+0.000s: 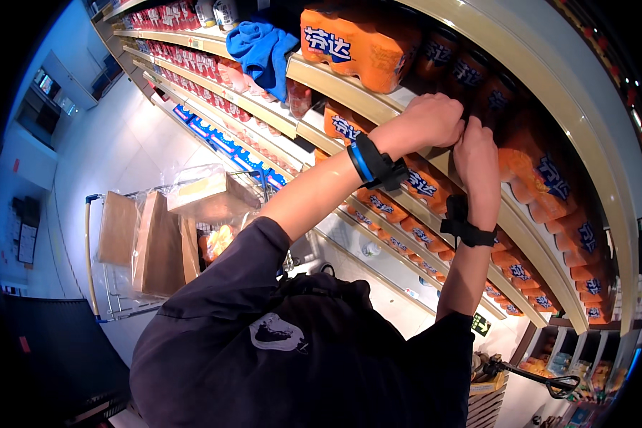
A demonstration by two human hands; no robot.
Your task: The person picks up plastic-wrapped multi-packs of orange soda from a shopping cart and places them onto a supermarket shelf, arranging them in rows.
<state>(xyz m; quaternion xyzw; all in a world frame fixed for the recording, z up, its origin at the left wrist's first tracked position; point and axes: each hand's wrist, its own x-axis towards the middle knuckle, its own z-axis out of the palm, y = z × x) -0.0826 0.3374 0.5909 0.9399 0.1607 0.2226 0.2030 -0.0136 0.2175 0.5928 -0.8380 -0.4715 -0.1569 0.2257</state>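
Note:
Both my arms reach up to a shelf of orange drink cans. My left hand (pixel 439 120) is curled closed just in front of the shaded cans (pixel 471 71), its fingertips turned away from view. Right beside it, my right hand (pixel 476 151) is closed too, fingers bent together close to the left fingers. Whatever lies between the two hands is hidden. Left of them on the same shelf stands a wrapped multipack of orange cans (pixel 360 50). Another orange multipack (pixel 538 175) sits to the right of my right hand.
A blue cloth (pixel 262 53) hangs over the shelf edge at the left. Lower shelves hold more orange packs (pixel 422 182) and, farther left, red cans (pixel 192 60). Behind my left arm stands a wire cart (pixel 90 250) with cardboard boxes (pixel 157 246).

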